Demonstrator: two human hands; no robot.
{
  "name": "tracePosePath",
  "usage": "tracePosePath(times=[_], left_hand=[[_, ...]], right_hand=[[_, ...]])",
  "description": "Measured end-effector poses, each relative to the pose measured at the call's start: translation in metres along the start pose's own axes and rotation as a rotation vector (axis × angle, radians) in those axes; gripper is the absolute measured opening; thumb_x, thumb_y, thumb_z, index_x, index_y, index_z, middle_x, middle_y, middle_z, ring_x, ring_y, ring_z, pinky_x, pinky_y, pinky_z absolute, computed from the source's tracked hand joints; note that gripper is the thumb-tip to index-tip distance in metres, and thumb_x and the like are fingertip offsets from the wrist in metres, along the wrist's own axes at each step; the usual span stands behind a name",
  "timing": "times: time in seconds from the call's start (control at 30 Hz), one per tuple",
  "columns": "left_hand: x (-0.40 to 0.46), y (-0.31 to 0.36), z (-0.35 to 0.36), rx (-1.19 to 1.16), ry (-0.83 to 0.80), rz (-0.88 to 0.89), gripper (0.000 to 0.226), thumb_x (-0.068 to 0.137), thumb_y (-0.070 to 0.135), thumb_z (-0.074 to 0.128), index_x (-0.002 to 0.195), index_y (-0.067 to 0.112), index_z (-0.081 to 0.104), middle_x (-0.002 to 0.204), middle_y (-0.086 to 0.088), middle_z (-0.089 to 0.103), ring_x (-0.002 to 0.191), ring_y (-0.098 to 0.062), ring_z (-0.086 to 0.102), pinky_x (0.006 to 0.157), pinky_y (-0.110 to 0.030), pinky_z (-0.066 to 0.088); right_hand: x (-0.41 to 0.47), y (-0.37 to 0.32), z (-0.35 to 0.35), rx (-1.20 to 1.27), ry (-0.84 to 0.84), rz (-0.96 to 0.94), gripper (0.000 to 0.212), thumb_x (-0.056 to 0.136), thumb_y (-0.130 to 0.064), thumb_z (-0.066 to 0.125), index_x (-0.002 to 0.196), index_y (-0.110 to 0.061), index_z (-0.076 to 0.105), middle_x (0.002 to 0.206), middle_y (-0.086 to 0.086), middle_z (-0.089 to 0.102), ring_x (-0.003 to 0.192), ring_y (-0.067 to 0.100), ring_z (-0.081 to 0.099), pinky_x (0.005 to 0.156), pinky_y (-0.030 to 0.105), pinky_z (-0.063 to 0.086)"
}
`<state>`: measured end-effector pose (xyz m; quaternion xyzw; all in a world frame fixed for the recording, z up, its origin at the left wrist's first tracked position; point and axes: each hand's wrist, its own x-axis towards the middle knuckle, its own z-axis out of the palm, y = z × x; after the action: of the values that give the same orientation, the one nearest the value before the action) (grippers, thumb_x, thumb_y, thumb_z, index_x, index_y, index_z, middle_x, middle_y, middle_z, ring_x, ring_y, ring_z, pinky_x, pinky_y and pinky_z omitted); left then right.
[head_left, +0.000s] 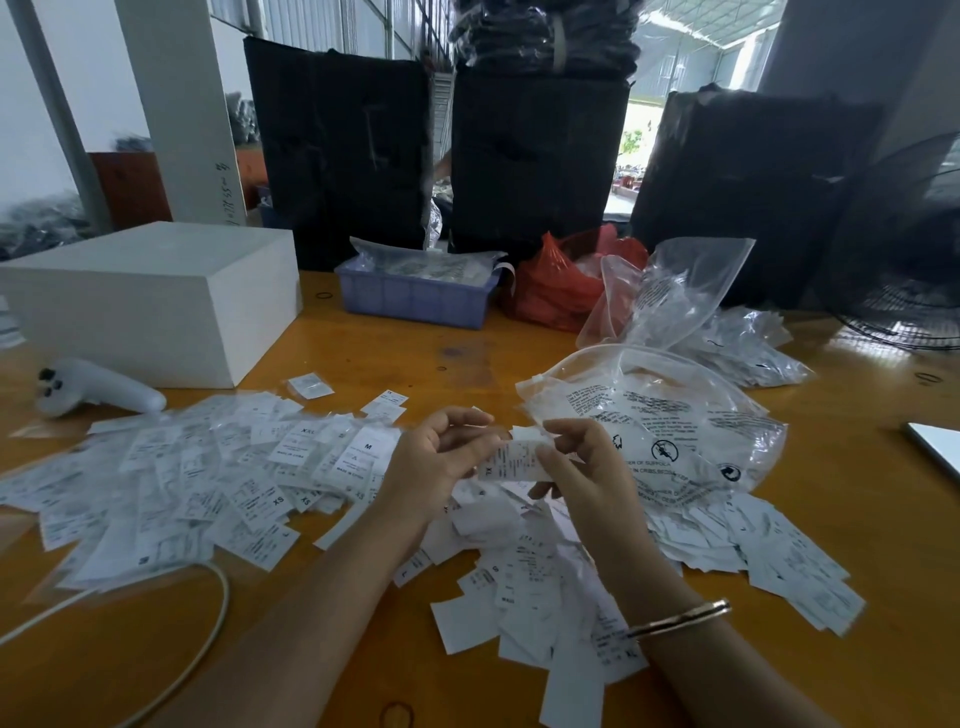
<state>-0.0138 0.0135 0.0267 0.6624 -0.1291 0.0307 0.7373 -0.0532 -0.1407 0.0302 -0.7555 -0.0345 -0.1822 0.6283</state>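
Risks dropping the label (514, 460), pinched by left hand (441, 460) and right hand (587, 467) (both clamped on it), into the loose pile (535, 582) at the front edge of the table (374, 353) through a slack grip.

- Left hand (439, 460) and right hand (589, 467): bare.
- Forearms (311, 597): bare to the frame's edge.
- Right wrist: one thin, smooth, gold-toned metal bangle (680, 618).

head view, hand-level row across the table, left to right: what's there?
Spread pile of size labels → left hand → label pinched between both hands → right hand → printed clear bag. The controller is left out because it overlaps the pile.
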Motion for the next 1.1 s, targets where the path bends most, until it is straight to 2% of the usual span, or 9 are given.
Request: tracePosePath(times=[0.2,0.3,0.4,0.63,0.77,0.83,0.93,1.0,1.1], left_hand=[[-0.004,-0.001,0.005,0.098,-0.054,0.019,0.024,0.078,0.023,0.075,0.098,0.028,0.063,0.089,0.017,0.072,0.084,0.001,0.067,0.065,-0.012,0.052],[-0.002,-0.002,0.002,0.086,0.01,0.021,0.023,0.079,0.018,0.075,0.096,0.029,0.064,0.087,0.019,0.07,0.083,-0.001,0.067,0.068,-0.016,0.054],[-0.001,-0.004,0.001,0.082,0.024,0.006,0.023,0.079,0.017,0.075,0.094,0.031,0.065,0.079,0.02,0.069,0.079,-0.001,0.067,0.064,-0.015,0.053],[-0.001,-0.002,-0.004,0.112,-0.041,-0.003,0.015,0.082,0.017,0.072,0.089,0.03,0.069,0.082,0.017,0.07,0.083,0.0,0.067,0.064,-0.012,0.051],[0.002,0.004,-0.017,0.24,-0.002,0.041,0.027,0.085,0.008,0.067,0.086,0.035,0.068,0.087,0.012,0.07,0.081,0.0,0.065,0.062,-0.011,0.05],[0.004,0.007,-0.028,0.444,0.159,0.097,0.025,0.087,0.012,0.065,0.087,0.036,0.063,0.091,0.015,0.066,0.079,0.0,0.063,0.054,-0.012,0.049],[0.008,0.004,-0.046,0.727,0.394,0.161,0.019,0.089,0.01,0.062,0.089,0.03,0.061,0.096,0.009,0.064,0.08,-0.004,0.059,0.053,-0.013,0.043],[0.01,0.0,-0.053,0.845,0.481,0.175,0.017,0.089,0.006,0.06,0.093,0.022,0.064,0.099,0.002,0.065,0.082,-0.011,0.059,0.056,-0.016,0.042],[0.012,-0.007,-0.061,1.105,0.543,0.131,0.018,0.088,0.008,0.062,0.1,0.022,0.064,0.101,0.0,0.066,0.085,-0.016,0.058,0.068,-0.029,0.047]], right_hand=[[-0.003,0.005,0.008,0.005,-0.085,0.032,0.003,0.088,-0.013,0.064,0.087,-0.017,0.064,0.074,-0.004,0.07,0.062,0.016,0.069,0.057,0.023,0.054],[-0.001,0.006,0.009,0.062,-0.03,0.045,0.01,0.088,-0.01,0.063,0.094,-0.018,0.061,0.071,-0.005,0.069,0.062,0.016,0.069,0.055,0.019,0.052],[0.0,0.006,0.005,0.048,-0.002,0.042,0.01,0.086,-0.005,0.065,0.084,-0.014,0.064,0.067,-0.001,0.069,0.06,0.016,0.068,0.054,0.017,0.05],[-0.002,0.005,0.009,-0.034,-0.089,-0.001,0.024,0.087,-0.002,0.062,0.081,-0.025,0.067,0.066,-0.009,0.069,0.059,0.006,0.065,0.059,0.018,0.053],[0.008,-0.001,-0.004,-0.07,-0.004,0.002,0.025,0.089,-0.005,0.059,0.084,-0.029,0.065,0.068,-0.008,0.068,0.054,-0.002,0.06,0.051,0.012,0.046],[0.027,-0.005,-0.019,-0.171,0.141,-0.068,0.023,0.09,-0.009,0.057,0.087,-0.031,0.063,0.072,-0.007,0.065,0.049,-0.007,0.054,0.043,0.008,0.038],[0.069,-0.007,-0.053,-0.43,0.321,-0.141,0.02,0.092,-0.009,0.055,0.1,-0.019,0.07,0.086,-0.003,0.067,0.056,0.001,0.052,0.047,0.01,0.036],[0.094,-0.001,-0.071,-0.648,0.311,-0.063,0.023,0.091,-0.01,0.051,0.095,-0.014,0.073,0.085,0.002,0.068,0.063,0.013,0.052,0.054,0.022,0.036],[0.114,0.016,-0.089,-1.115,0.12,0.18,0.024,0.089,-0.018,0.046,0.084,-0.012,0.069,0.084,0.008,0.061,0.082,0.026,0.054,0.071,0.03,0.037]])
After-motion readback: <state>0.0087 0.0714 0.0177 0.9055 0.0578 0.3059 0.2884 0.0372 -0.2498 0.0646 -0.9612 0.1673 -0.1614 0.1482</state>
